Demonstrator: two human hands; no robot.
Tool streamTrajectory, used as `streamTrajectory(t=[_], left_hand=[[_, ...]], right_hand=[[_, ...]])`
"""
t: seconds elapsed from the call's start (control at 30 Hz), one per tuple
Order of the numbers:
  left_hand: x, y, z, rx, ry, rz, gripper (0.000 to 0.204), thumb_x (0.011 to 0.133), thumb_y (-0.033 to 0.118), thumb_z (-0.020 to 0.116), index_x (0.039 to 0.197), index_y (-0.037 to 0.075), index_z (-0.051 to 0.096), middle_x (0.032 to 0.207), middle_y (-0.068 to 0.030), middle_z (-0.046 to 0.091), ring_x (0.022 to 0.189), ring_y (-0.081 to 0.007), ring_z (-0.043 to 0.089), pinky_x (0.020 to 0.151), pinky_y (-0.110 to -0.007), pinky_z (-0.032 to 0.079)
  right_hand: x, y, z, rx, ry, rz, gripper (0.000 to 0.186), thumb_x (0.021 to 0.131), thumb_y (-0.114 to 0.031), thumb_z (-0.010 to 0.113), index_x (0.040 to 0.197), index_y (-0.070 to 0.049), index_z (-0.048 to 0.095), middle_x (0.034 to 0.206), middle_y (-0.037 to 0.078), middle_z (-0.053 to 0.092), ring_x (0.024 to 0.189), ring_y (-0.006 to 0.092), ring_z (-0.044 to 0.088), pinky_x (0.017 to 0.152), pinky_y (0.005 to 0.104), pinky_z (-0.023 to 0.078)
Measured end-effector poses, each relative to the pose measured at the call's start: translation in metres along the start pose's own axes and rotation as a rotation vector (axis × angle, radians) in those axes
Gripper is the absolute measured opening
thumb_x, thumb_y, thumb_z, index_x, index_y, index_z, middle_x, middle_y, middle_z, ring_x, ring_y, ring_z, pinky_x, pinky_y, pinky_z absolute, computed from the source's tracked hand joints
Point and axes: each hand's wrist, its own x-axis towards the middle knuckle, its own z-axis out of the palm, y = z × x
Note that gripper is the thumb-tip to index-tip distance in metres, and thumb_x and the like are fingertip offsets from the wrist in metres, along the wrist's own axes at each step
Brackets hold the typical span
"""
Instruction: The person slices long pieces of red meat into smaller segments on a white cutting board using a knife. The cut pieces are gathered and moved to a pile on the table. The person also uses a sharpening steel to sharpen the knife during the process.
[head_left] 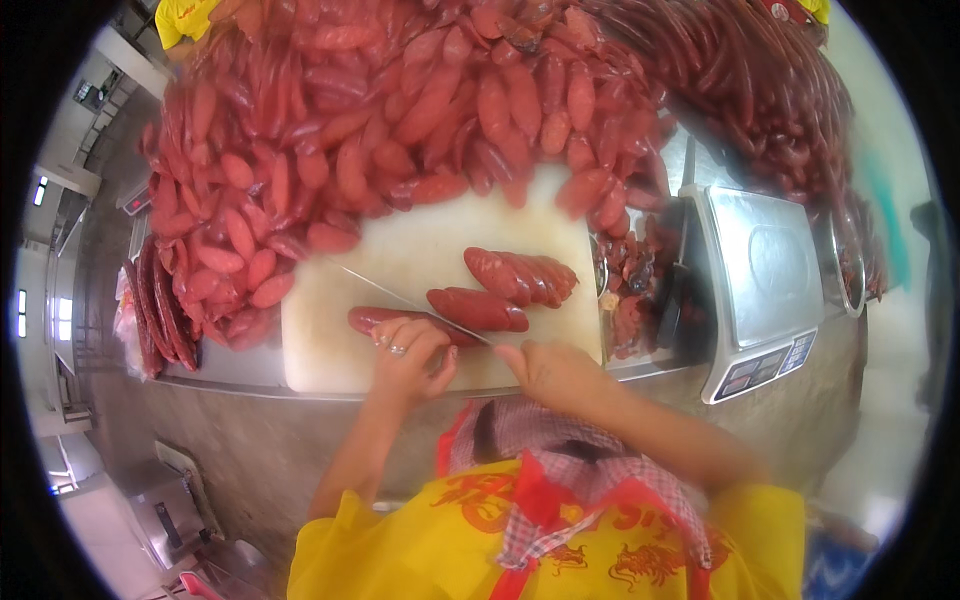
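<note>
On a white cutting board (400, 245) lies a dark red sausage (372, 318), its right part under my fingers. My left hand (412, 350), with a ring on one finger, presses down on this sausage, fingers curled. In my right hand (545, 365) is a knife (400, 298), its thin blade slanting up and left across the board, just beyond the held sausage. My fingers wrap around its handle, which is mostly hidden. Past the blade rest sausage slices (478, 309) in a close stack, and a longer row of overlapping slices (520, 277) sits behind them.
A large heap of cut sausage pieces (400, 120) surrounds the board's far and left sides. Whole sausages (740, 90) pile up at the far right. A scale (765, 265) stands to the right, beside dark scraps (630, 310). Several long sausages (160, 310) lie at the left.
</note>
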Motion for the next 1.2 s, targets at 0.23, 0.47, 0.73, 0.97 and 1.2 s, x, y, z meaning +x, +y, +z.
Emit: streamTrajectory(t=[0.23, 0.47, 0.73, 0.97, 1.2], left_hand=[[-0.006, -0.008, -0.005, -0.015, 0.005, -0.067, 0.028, 0.064, 0.015, 0.076, 0.088, 0.012, 0.06, 0.097, -0.0055, 0.056, 0.094, -0.0284, 0.051, 0.083, -0.041, 0.037], [-0.002, -0.012, -0.008, -0.09, -0.042, -0.12, 0.028, 0.061, 0.009, 0.075, 0.084, 0.009, 0.059, 0.084, -0.0071, 0.059, 0.081, -0.0267, 0.054, 0.078, -0.038, 0.04], [-0.008, -0.017, -0.012, -0.023, 0.032, -0.075, 0.029, 0.063, 0.011, 0.075, 0.088, 0.012, 0.06, 0.094, -0.0067, 0.057, 0.091, -0.0293, 0.051, 0.08, -0.042, 0.039], [-0.011, -0.019, -0.014, -0.007, 0.008, -0.134, 0.03, 0.064, 0.013, 0.075, 0.09, 0.01, 0.06, 0.096, -0.0081, 0.057, 0.094, -0.0308, 0.05, 0.083, -0.043, 0.039], [-0.008, -0.015, -0.02, -0.039, -0.032, -0.146, 0.027, 0.065, 0.01, 0.073, 0.088, 0.01, 0.059, 0.095, -0.0087, 0.057, 0.089, -0.0287, 0.052, 0.083, -0.04, 0.039]], right_hand=[[-0.097, 0.013, -0.049, -0.086, -0.154, 0.262, 0.05, 0.099, -0.045, 0.04, 0.103, 0.002, 0.058, 0.077, 0.027, 0.064, 0.073, 0.0487, 0.062, 0.065, 0.0536, 0.051], [-0.07, 0.008, -0.029, -0.025, -0.107, 0.183, 0.051, 0.099, -0.043, 0.041, 0.09, 0.002, 0.063, 0.074, 0.029, 0.062, 0.073, 0.0485, 0.062, 0.065, 0.0537, 0.051], [0.002, -0.014, -0.005, -0.031, -0.049, -0.065, 0.05, 0.099, -0.042, 0.041, 0.089, 0.003, 0.063, 0.073, 0.027, 0.063, 0.067, 0.0461, 0.062, 0.062, 0.0492, 0.052], [-0.112, 0.008, -0.048, -0.001, -0.178, 0.291, 0.053, 0.097, -0.048, 0.043, 0.091, 0.002, 0.061, 0.073, 0.028, 0.063, 0.068, 0.0492, 0.062, 0.059, 0.0545, 0.05], [-0.025, -0.011, 0.001, -0.043, -0.03, 0.033, 0.054, 0.098, -0.045, 0.042, 0.082, 0.001, 0.065, 0.068, 0.027, 0.063, 0.067, 0.0455, 0.063, 0.059, 0.0506, 0.052]])
